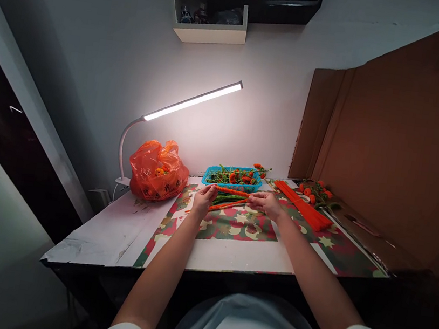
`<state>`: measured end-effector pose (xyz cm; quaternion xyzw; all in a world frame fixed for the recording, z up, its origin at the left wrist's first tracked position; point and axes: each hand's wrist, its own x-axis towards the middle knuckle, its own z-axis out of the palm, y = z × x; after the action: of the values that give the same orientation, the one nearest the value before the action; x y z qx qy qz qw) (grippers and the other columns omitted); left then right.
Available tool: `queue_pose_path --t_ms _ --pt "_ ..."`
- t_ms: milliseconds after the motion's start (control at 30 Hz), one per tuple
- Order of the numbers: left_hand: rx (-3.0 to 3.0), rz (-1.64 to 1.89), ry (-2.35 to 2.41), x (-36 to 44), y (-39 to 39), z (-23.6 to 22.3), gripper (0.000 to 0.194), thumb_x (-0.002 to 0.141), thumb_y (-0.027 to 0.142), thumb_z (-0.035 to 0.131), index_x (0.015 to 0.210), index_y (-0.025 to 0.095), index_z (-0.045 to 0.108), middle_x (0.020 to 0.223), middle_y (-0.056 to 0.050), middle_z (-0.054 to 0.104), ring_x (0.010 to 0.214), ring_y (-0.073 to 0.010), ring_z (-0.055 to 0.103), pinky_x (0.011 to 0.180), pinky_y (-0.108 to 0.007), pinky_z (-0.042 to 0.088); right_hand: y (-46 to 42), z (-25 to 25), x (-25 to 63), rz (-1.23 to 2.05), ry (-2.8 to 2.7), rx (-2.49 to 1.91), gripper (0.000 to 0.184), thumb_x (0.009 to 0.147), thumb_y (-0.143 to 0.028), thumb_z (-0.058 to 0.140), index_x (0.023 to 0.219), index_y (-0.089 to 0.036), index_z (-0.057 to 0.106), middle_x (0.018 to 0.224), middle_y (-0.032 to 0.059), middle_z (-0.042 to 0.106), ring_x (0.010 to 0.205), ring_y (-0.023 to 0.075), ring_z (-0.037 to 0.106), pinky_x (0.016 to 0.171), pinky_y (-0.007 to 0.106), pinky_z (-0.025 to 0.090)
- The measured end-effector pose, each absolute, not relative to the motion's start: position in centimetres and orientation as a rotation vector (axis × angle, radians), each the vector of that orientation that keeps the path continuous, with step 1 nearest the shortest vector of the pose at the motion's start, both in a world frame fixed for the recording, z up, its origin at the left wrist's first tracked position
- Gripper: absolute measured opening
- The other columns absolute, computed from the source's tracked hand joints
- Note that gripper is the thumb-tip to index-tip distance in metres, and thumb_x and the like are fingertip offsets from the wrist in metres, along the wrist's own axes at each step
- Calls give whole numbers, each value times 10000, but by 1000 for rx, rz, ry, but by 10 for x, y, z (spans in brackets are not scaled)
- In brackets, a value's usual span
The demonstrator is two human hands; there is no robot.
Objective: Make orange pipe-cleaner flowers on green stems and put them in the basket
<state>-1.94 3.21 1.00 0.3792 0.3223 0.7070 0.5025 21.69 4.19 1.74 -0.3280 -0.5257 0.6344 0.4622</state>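
Stretched level between both hands is an orange pipe cleaner (pixel 232 192), which looks thick and twisted or coiled. My left hand (pixel 204 199) pinches its left end, and my right hand (pixel 265 203) pinches the right end. Just beneath it on the table lie green pipe cleaners (pixel 226 199) and a loose orange pipe cleaner (pixel 227 205). Behind the hands stands a blue plastic basket (pixel 210 178) filled with orange flowers on green stems. To the right of my right hand rests a bundle of red-orange pipe cleaners (pixel 305 208).
An orange plastic bag (pixel 158 172) sits at the back left beside a lit desk lamp (pixel 193 101). More orange flowers (pixel 316 191) and a roll of tape (pixel 303 197) are at the back right. A cardboard sheet (pixel 390 139) walls the right side. Patterned paper (pixel 235 226) covers part of the table.
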Motion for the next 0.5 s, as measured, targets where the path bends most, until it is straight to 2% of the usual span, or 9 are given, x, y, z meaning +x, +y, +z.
queue_pose_path --t_ms 100,233,333,500 --pt "915 1700 747 -21 33 11 342 523 323 824 771 139 678 626 36 580 576 -41 510 593 -178 415 38 16 214 1781 -1334 -871 186 741 -283 722 776 -113 657 693 85 697 621 158 676 572 241 553" --pt "940 1711 751 -22 35 11 305 590 336 793 787 148 655 588 57 516 528 -25 464 538 -164 381 37 12 215 2113 -1333 -781 313 873 -415 535 838 -118 628 678 64 668 600 144 649 531 241 525" --pt "939 1716 761 -23 36 10 319 612 352 780 821 152 644 625 48 543 557 -31 506 577 -165 410 34 9 215 2240 -1318 -680 348 899 -445 467 851 -132 613 654 37 633 542 120 599 499 230 495" --pt "955 1684 730 -24 37 9 363 642 353 761 934 163 656 721 16 619 664 -67 576 663 -191 451 22 9 205 2259 -1390 -617 287 886 -404 492 855 -142 605 631 19 604 508 105 564 509 226 485"
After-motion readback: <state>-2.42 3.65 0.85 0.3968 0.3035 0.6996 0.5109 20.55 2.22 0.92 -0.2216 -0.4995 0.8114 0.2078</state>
